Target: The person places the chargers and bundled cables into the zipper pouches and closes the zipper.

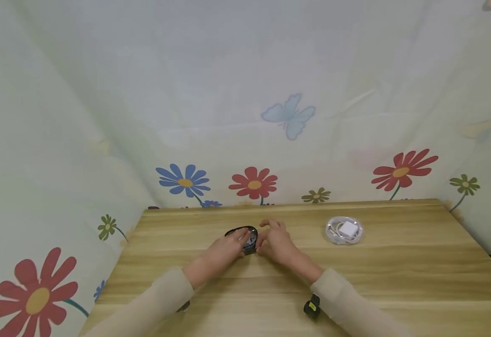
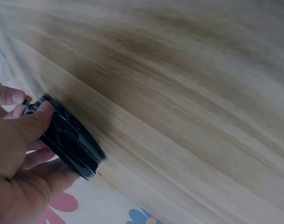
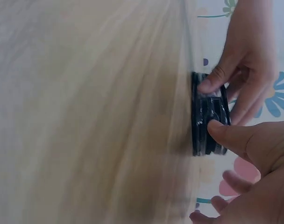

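Observation:
A small rounded black-edged zip pouch [image 1: 252, 239] with a clear top lies on the wooden table, dark contents showing inside. My left hand [image 1: 226, 248] grips it from the left; in the left wrist view the thumb lies along the near side of the pouch [image 2: 69, 140] and the other fingers are behind. At its right end, my right hand [image 1: 280, 242] pinches a small dark piece by the zip, apparently the pull. The right wrist view has the right thumb [image 3: 219, 129] against the pouch's side, with the other visible fingers spread away and the index finger hidden.
To the right on the wooden table [image 1: 380, 262] lies a clear round pouch [image 1: 333, 238] holding a white charger [image 1: 348, 229] and cable. A black object with a yellow mark [image 1: 311, 307] sits by the right sleeve. A flowered curtain [image 1: 211, 140] hangs behind the table.

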Tool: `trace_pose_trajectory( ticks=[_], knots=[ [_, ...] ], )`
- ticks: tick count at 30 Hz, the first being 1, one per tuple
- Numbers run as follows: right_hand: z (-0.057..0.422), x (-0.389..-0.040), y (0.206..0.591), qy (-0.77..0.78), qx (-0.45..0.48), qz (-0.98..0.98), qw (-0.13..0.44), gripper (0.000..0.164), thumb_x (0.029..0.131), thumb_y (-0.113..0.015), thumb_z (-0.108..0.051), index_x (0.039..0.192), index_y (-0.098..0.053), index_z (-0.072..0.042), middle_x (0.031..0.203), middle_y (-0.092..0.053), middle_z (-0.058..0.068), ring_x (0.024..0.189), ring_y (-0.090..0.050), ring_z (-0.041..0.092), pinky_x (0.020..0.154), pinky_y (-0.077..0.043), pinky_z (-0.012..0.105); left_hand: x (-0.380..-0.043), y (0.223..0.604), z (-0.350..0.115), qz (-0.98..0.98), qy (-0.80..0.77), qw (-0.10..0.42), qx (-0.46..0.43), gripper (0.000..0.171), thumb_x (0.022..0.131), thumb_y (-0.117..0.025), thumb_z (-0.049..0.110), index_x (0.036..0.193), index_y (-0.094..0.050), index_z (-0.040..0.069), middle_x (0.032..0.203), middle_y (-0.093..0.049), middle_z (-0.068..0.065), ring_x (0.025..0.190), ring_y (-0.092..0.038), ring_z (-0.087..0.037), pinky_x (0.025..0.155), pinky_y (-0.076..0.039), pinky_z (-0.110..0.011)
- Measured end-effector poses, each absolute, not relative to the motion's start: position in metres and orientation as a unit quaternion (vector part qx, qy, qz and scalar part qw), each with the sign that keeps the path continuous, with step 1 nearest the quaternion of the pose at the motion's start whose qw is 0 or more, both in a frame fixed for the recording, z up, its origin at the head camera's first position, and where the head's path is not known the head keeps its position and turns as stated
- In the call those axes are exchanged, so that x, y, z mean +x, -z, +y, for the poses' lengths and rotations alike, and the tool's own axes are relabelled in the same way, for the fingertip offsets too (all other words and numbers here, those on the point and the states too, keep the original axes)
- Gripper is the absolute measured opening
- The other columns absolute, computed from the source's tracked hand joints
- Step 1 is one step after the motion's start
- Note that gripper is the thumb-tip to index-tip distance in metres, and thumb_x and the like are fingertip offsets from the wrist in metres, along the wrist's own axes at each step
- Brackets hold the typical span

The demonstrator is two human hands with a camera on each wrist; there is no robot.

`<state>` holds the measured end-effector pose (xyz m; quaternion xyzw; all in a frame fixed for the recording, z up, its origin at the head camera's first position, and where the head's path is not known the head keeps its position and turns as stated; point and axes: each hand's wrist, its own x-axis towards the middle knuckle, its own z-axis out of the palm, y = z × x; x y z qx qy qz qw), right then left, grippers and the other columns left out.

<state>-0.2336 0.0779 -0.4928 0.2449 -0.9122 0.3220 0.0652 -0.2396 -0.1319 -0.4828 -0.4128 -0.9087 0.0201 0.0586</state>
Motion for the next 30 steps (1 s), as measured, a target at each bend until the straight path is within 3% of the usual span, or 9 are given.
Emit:
trace_pose_trajectory(
  ticks=[7, 11, 14, 18, 25, 30],
  knots=[
    [0.076, -0.234, 0.494, -0.320, 0.242, -0.912, 0.084, 0.018, 0.080, -0.086, -0.006, 0.069, -0.073, -0.012, 0.135, -0.055, 0.027, 0.124, -0.044, 0.054, 0.094, -0.045, 0.068, -0.241, 0.486, -0.130, -0.920, -0.016, 0.060, -0.386, 0.057, 0.096, -0.071, 0.025, 0.144, -0.054, -0.001, 0.144, -0.053, -0.020, 0.110, -0.068, -0.034, 0.076, -0.062, -0.039],
    [0.084, -0.237, 0.491, -0.301, 0.257, -0.916, 0.070, 0.003, 0.086, -0.081, -0.009, 0.084, -0.078, -0.009, 0.136, -0.056, 0.026, 0.126, -0.048, 0.051, 0.102, -0.042, 0.066, -0.244, 0.488, -0.130, -0.926, -0.039, 0.081, -0.368, 0.057, 0.096, -0.071, 0.028, 0.144, -0.056, 0.001, 0.143, -0.054, -0.018, 0.106, -0.069, -0.032, 0.075, -0.062, -0.038],
    [0.094, -0.236, 0.486, -0.298, 0.247, -0.921, 0.048, 0.025, 0.091, -0.076, -0.011, 0.116, -0.074, -0.005, 0.146, -0.048, 0.029, 0.132, -0.045, 0.052, 0.108, -0.039, 0.065, -0.246, 0.492, -0.134, -0.923, -0.067, 0.105, -0.363, 0.056, 0.096, -0.070, 0.031, 0.143, -0.057, 0.002, 0.142, -0.056, -0.016, 0.110, -0.067, -0.031, 0.080, -0.062, -0.038],
    [0.117, -0.225, 0.478, -0.301, 0.244, -0.921, 0.046, 0.058, 0.093, -0.074, -0.010, 0.146, -0.051, -0.002, 0.154, -0.037, 0.031, 0.136, -0.040, 0.055, 0.110, -0.037, 0.066, -0.246, 0.498, -0.142, -0.910, -0.098, 0.111, -0.387, 0.054, 0.099, -0.067, 0.031, 0.145, -0.055, 0.004, 0.145, -0.055, -0.013, 0.122, -0.062, -0.031, 0.089, -0.060, -0.038],
    [0.158, -0.199, 0.468, -0.213, 0.298, -0.925, 0.104, 0.068, 0.096, -0.073, -0.023, 0.154, -0.042, -0.005, 0.159, -0.037, 0.022, 0.142, -0.037, 0.048, 0.109, -0.040, 0.063, -0.240, 0.497, -0.146, -0.904, -0.095, 0.087, -0.408, 0.058, 0.098, -0.070, 0.024, 0.148, -0.050, 0.004, 0.150, -0.051, -0.013, 0.132, -0.055, -0.028, 0.100, -0.054, -0.038],
    [0.172, -0.185, 0.461, -0.169, 0.303, -0.932, 0.105, 0.072, 0.099, -0.067, -0.034, 0.159, -0.035, -0.012, 0.164, -0.030, 0.015, 0.148, -0.030, 0.045, 0.114, -0.036, 0.061, -0.231, 0.486, -0.138, -0.917, -0.046, 0.060, -0.391, 0.058, 0.102, -0.064, 0.034, 0.150, -0.049, 0.006, 0.152, -0.049, -0.013, 0.137, -0.051, -0.030, 0.107, -0.049, -0.043]
  ],
)
